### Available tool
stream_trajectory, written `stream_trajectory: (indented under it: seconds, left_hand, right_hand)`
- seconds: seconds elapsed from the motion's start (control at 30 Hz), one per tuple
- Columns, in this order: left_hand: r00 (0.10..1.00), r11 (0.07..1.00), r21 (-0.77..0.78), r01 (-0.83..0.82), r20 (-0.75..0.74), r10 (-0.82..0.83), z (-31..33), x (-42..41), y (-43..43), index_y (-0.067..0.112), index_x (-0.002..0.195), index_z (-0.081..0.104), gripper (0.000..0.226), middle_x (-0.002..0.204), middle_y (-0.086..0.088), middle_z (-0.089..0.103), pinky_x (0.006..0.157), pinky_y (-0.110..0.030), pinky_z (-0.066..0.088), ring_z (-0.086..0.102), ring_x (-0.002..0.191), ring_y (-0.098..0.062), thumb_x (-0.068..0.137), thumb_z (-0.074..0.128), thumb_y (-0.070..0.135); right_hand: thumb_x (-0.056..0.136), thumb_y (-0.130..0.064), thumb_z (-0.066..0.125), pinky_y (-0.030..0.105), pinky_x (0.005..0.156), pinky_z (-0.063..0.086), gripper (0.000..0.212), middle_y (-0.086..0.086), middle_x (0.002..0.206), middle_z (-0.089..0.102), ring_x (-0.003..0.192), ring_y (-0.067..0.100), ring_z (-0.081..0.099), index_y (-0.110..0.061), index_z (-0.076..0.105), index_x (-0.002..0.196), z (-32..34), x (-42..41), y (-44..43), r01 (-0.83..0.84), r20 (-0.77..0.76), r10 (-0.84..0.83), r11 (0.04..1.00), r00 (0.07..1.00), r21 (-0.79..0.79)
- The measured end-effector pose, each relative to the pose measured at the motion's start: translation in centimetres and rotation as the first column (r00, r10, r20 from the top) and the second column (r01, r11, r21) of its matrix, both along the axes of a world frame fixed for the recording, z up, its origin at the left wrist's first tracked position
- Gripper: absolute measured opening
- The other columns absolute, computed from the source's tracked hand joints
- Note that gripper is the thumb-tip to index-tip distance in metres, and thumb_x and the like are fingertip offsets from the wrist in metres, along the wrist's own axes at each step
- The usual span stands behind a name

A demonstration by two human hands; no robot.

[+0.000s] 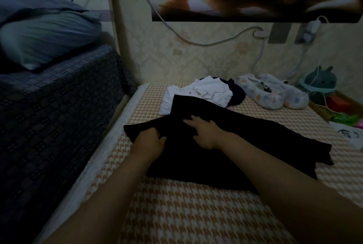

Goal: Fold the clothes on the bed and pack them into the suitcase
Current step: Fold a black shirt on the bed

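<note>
On the bed, two hands work a black garment.

Nearest the camera, both bare forearms reach out over the orange-and-white houndstooth bed (186,220) to the black garment (245,149), which lies spread across the middle of the mattress. The left hand (150,139) has its fingers curled into the cloth near the garment's left edge, bunching a fold of it. The right hand (204,133) lies flat on the fabric just beside it, fingers straight and spread. Behind the black garment, and partly under its far corner, sits a crumpled white garment (198,92) with a dark blue piece (237,96) touching its right side. Further right lie a pair of pale patterned slippers (271,94), then a teal plush toy (320,81) by the wall. At far left, a blue pillow (45,37) rests on a dark checked cover (59,106).
</note>
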State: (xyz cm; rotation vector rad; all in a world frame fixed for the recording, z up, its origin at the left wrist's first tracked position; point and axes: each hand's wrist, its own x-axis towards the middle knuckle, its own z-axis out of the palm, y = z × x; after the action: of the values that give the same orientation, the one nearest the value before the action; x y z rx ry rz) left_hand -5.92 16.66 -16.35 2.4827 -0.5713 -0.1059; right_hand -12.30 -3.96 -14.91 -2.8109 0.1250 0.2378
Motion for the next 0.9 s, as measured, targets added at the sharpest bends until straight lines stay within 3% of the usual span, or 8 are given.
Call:
stream_trajectory:
  seconds: [0.13,0.2,0.3,0.47,0.57,0.7,0.8,0.9]
  left_hand:
    - [0.996,0.998,-0.046,0.031,-0.085,-0.035,-0.1,-1.3,1.3,0.012,0.080,0.057,0.020,0.071,-0.002,0.049,0.060,-0.027,0.041,0.048,0.067,-0.014,0.093,0.061,0.027]
    - [0.987,0.998,-0.003,0.065,-0.147,-0.065,0.0,-2.1,1.9,0.009,0.092,0.061,0.017,0.076,-0.003,0.051,0.064,-0.027,0.045,0.049,0.071,-0.016,0.093,0.060,0.026]
    - [0.979,0.996,-0.015,0.087,-0.185,-0.089,0.7,-4.2,2.4,0.020,0.081,0.053,0.015,0.071,-0.001,0.041,0.059,-0.026,0.039,0.041,0.066,-0.012,0.096,0.055,0.017]
    - [0.967,0.941,-0.333,-0.067,-0.252,-0.020,2.5,-6.1,2.2,0.013,0.075,0.037,0.023,0.071,-0.005,0.043,0.052,-0.029,0.032,0.043,0.061,-0.016,0.096,0.047,0.014]
    - [0.981,0.966,-0.257,-0.027,-0.195,-0.024,2.4,-6.8,2.2,0.014,0.092,0.038,0.012,0.080,-0.005,0.047,0.051,-0.030,0.034,0.047,0.064,-0.018,0.094,0.050,0.012]
    - [0.986,0.981,-0.192,0.039,-0.151,-0.068,1.6,-7.7,1.6,0.018,0.124,0.037,0.030,0.098,-0.010,0.055,0.056,-0.029,0.038,0.054,0.075,-0.022,0.097,0.051,0.018]
    - [0.992,0.991,-0.112,0.078,-0.094,-0.089,1.3,-7.9,0.9,0.008,0.116,0.053,0.020,0.107,-0.016,0.059,0.068,-0.031,0.040,0.052,0.082,-0.024,0.099,0.048,0.018]
    - [0.999,0.997,-0.060,0.043,-0.005,-0.043,1.1,-8.1,0.3,0.004,0.105,0.061,0.017,0.101,-0.015,0.063,0.072,-0.028,0.039,0.057,0.090,-0.031,0.096,0.046,0.004]
  right_hand:
    - [0.096,-0.024,0.049,0.051,0.118,0.018,0.060,0.008,0.161,0.008,0.148,0.027,0.012,-0.027,0.025,0.152,-0.6,-2.5,-0.5,0.097,0.011,-0.097,0.995,0.995,0.004]
    - [0.096,-0.028,0.048,0.050,0.116,0.024,0.058,0.008,0.159,0.018,0.144,0.029,0.022,-0.027,0.029,0.150,-1.2,-4.4,-0.7,0.148,-0.002,-0.148,0.988,0.989,0.036]
    - [0.097,-0.036,0.046,0.049,0.116,0.025,0.057,0.007,0.158,0.020,0.143,0.029,0.023,-0.030,0.027,0.151,-2.2,-7.7,-0.2,0.171,-0.057,-0.173,0.984,0.983,-0.044]
    - [0.099,-0.034,0.041,0.052,0.113,0.028,0.050,0.004,0.157,0.024,0.142,0.027,0.025,-0.030,0.033,0.148,-1.5,-13.1,0.4,0.240,0.001,-0.240,0.970,0.971,-0.042]
    - [0.096,-0.029,0.044,0.057,0.111,0.025,0.050,0.009,0.156,0.024,0.142,0.030,0.022,-0.026,0.035,0.146,-1.0,-16.8,-0.6,0.478,0.130,-0.465,0.873,0.876,-0.100]
    - [0.093,-0.028,0.051,0.050,0.105,0.033,0.050,0.019,0.144,0.032,0.132,0.036,0.032,-0.016,0.036,0.139,-0.7,-21.1,-3.4,0.717,0.150,-0.702,0.675,0.696,-0.172]
    - [0.097,-0.025,0.047,0.038,0.085,0.044,0.042,0.022,0.128,0.049,0.110,0.035,0.051,-0.009,0.037,0.134,-1.0,-22.4,-5.1,0.757,0.166,-0.753,0.652,0.637,0.050]
    - [0.099,-0.022,0.046,0.031,0.071,0.043,0.023,0.015,0.110,0.062,0.096,0.029,0.060,-0.006,0.053,0.114,-0.9,-22.6,-6.0,0.760,0.180,-0.761,0.644,0.623,0.092]
